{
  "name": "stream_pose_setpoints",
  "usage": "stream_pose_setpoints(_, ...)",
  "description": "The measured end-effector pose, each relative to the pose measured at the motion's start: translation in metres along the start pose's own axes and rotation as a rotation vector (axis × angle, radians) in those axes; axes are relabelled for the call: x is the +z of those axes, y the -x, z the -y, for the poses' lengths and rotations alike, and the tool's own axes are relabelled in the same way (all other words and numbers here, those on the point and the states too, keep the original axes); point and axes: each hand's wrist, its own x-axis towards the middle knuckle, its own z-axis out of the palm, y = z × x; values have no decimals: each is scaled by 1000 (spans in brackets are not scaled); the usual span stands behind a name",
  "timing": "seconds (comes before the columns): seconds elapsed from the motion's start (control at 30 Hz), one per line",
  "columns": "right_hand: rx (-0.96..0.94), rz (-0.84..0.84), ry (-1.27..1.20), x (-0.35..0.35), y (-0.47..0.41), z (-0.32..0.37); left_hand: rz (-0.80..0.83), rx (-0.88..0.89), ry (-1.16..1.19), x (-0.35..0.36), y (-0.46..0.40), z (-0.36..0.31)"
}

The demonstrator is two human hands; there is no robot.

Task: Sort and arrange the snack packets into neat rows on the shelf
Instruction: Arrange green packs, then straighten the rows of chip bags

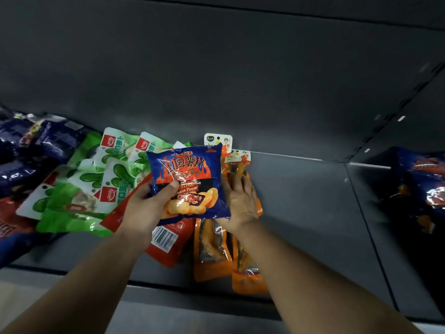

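Left hand (144,208) grips a blue crinkly barbecue-chip packet (186,182); right hand (238,201) rests flat on orange pouches (212,249). Green packets (96,184), left of centre, remain jumbled, so sorting seems barely begun.

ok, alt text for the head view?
Left hand holds a blue chip packet above a dark shelf; right hand rests flat on orange packets. Green packets lie jumbled to the left.

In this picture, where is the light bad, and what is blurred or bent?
Head view: dim overall; the dark blue packets at the right edge sit in shadow, blurred; glare on the green packets; the wide lens bends the shelf edges.
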Motion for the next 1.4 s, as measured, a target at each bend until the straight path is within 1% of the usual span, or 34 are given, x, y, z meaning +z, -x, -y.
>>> stream_pose_setpoints(0.17, 5, -113, -84, -30, -1, -8, -10, -6, 86, 13, -1, -5)
stream_pose_setpoints(0.23, 43, -173, -126, -41, 1, -16, -16, 5, 109, 20, -2, -7)
stream_pose_setpoints(0.27, 87, -221, -181, -46, 1, -22, -17, 10, 122, 26, -2, -8)
stream_pose_setpoints(0.33, 225, -315, -377, -58, 4, -33, -8, 9, 135, 41, 0, -9)
stream_pose_setpoints(0.43, 428, -361, -690, -75, 12, -53, 48, 31, 128, 74, 4, -8)
stream_pose_setpoints(0.5, 493, -355, -849, -90, 24, -67, 110, 76, 75, 101, 12, -6)
stream_pose_setpoints(0.57, 476, -283, -897, -105, 41, -83, 163, 111, 2, 130, 20, -3)
stream_pose_setpoints(0.67, 433, -185, -912, -120, 61, -113, 256, 117, -36, 172, 31, 6)
stream_pose_setpoints(0.77, 469, -217, -923, -122, 72, -147, 302, 104, -87, 209, 42, 14)
stream_pose_setpoints(0.87, 529, -274, -913, -126, 75, -175, 314, 106, -155, 238, 49, 22)
stream_pose_setpoints(0.97, 548, -320, -918, -129, 72, -198, 311, 144, -315, 260, 48, 29)
stream_pose_setpoints(1.07, 546, -312, -850, -136, 68, -216, 258, 204, -560, 275, 41, 35)
stream_pose_setpoints(1.13, 538, -305, -773, -136, 61, -229, 242, 224, -642, 283, 37, 36)
stream_pose_setpoints(1.27, 556, -329, -622, -127, 51, -248, 286, 241, -554, 301, 36, 39)
stream_pose_setpoints(1.33, 575, -336, -640, -126, 51, -254, 293, 240, -509, 310, 38, 41)
stream_pose_setpoints(1.4, 600, -347, -673, -131, 52, -256, 298, 182, -442, 312, 42, 39)
